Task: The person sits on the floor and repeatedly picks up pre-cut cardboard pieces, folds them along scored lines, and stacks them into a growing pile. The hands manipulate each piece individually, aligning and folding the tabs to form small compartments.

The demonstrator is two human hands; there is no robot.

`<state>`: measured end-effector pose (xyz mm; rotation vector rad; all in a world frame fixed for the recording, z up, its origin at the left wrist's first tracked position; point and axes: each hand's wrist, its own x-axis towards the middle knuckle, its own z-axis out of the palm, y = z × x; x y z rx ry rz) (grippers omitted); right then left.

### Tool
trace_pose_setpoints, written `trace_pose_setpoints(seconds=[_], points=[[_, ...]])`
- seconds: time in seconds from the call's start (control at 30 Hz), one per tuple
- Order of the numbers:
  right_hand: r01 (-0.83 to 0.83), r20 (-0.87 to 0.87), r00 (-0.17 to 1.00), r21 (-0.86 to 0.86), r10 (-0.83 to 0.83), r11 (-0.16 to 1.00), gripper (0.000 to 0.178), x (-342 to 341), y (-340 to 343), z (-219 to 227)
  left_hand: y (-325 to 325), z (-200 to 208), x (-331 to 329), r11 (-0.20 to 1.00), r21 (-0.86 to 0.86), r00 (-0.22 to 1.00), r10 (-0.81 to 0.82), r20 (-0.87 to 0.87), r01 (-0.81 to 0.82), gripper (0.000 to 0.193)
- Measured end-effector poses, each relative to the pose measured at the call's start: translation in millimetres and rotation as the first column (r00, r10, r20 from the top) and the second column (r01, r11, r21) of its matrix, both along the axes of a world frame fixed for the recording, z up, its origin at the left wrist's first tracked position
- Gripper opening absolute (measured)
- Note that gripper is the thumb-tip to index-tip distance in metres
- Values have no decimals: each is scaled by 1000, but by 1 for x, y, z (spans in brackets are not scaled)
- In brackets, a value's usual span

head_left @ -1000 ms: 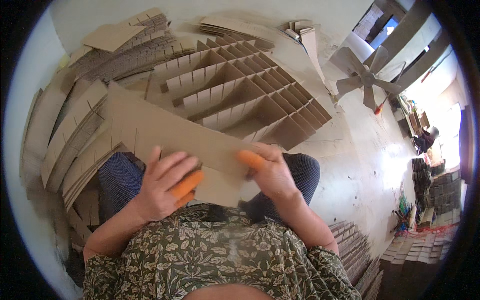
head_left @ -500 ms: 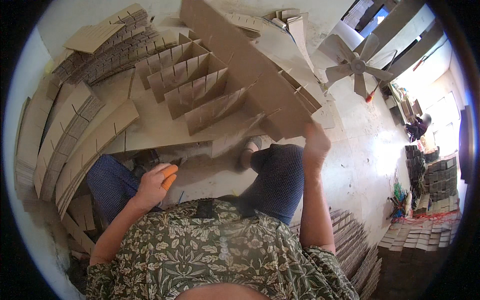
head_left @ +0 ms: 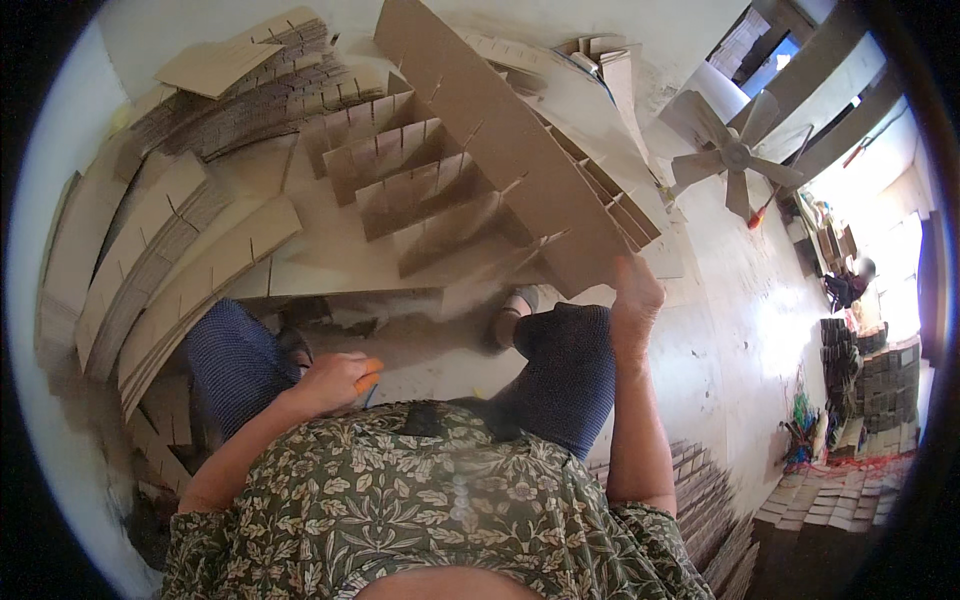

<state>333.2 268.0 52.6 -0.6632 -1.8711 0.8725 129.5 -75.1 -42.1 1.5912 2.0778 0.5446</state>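
- Lining up the slots of the long cardboard strip with the upright panels of the divider grid looks like the careful part; you would do well to square the strip before applying any pressure.
- Your left hand could steady the far end, since a strip this long, held at one end, may twist or crease at its slots.
- Pressing evenly from slot to slot should be kinder to the cardboard than forcing one corner.
- Your right hand's grip is closed on the strip's near right end; the exact finger placement is blurred.
- From that grip the strip runs away from you and to the left, slanting across the grid; you cannot tell here whether any slot has engaged.
- Your left grip is apart from the strip, near your left knee, fingers curled with no cardboard visible; whether it is clenched or loose, you cannot tell.
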Motion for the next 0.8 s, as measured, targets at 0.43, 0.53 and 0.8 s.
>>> trace_pose_setpoints(seconds=[0.43,0.53,0.8], points=[[43,-34,999,253,-36,967,11,-14,0,2,3,9,2,995,-94,998,41,55,-35,24],[57,68,995,238,-75,970,11,-11,2,-2,1,7,2,996,-82,997,42,70,-36,24],[37,101,993,265,-65,963,7,-10,1,-1,2,5,1,996,-87,998,32,59,-26,25]])
